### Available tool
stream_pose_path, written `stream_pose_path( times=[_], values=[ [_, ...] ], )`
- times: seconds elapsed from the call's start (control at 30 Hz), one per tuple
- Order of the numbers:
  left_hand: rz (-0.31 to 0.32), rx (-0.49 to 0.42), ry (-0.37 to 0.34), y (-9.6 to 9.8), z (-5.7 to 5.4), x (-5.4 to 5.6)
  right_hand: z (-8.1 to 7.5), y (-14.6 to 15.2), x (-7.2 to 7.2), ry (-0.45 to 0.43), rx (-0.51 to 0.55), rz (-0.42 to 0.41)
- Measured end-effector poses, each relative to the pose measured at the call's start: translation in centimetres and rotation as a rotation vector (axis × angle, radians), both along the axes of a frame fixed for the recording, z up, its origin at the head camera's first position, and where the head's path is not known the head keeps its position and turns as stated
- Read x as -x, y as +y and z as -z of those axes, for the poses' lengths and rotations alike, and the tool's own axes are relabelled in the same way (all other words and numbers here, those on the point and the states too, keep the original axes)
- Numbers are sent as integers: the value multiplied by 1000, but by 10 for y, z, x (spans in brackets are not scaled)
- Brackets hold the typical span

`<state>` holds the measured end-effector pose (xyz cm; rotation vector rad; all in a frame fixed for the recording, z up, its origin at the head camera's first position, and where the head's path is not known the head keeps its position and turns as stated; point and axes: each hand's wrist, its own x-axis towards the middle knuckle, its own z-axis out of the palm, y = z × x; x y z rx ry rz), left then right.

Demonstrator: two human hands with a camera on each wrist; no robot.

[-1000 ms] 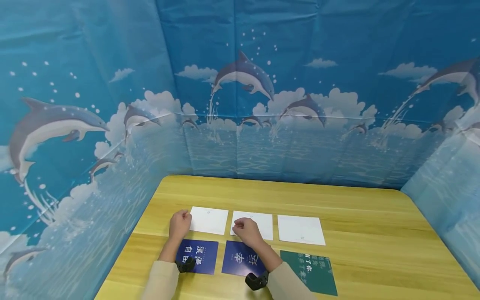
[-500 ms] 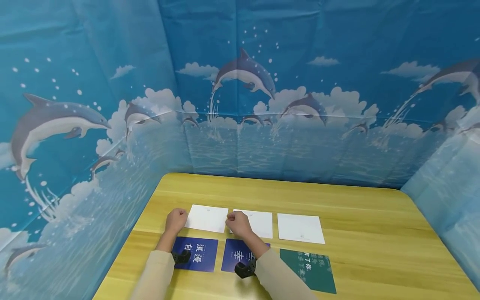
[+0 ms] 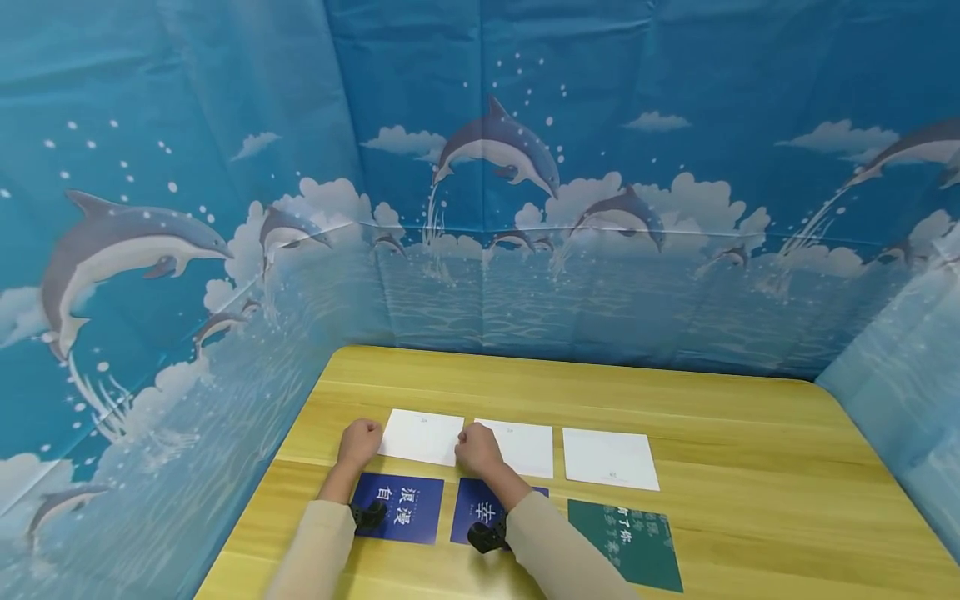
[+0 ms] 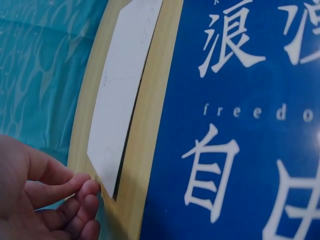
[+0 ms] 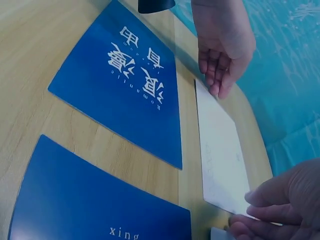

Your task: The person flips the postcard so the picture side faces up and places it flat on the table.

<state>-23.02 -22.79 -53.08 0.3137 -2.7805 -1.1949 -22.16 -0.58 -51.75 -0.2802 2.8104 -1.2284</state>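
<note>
A postcard lies white side up at the left of the back row [image 3: 422, 437], with faint printed marks on it. My left hand [image 3: 360, 442] pinches at its left short edge, thumb and index fingertips together beside the corner in the left wrist view. At the opposite edge, my right hand [image 3: 478, 450] pinches with the thumb [image 5: 257, 195] at the card's corner and the index finger just below. A dark strip shows beneath the card's near edge [image 4: 116, 192]. Directly in front lies a blue card [image 3: 401, 510] with white characters.
Two more white postcards, middle [image 3: 525, 450] and right [image 3: 611, 458], continue the back row. A second blue card [image 3: 465, 508] is partly hidden under my right wrist, and a green card [image 3: 637, 546] lies at front right. Dolphin-printed curtains [image 3: 562, 308] surround the wooden table [image 3: 750, 467].
My right hand has moved left, from over the middle white postcard to the right edge of the left one. The left hand stays by that card's left edge. The view has shifted slightly.
</note>
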Motion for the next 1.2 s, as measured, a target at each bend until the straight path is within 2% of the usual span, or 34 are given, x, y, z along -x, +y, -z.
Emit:
stream_pose_path(
  times=[0.23,0.4,0.67,0.87,1.1,1.2],
  values=[
    [6,-19,-17,4,-1,1,0,-4,0,7,35,22],
    [5,-19,-33,3,1,2,6,-8,3,12,54,52],
    [-32,-19,-30,2,0,4,4,-8,6,-107,146,176],
    [-32,-23,-40,-1,2,8,5,-7,8,-166,214,246],
    [-34,-220,-104,-7,4,12,6,-7,10,-166,253,308],
    [-24,-251,-130,-8,4,14,7,-8,9,-163,251,318]
  ],
)
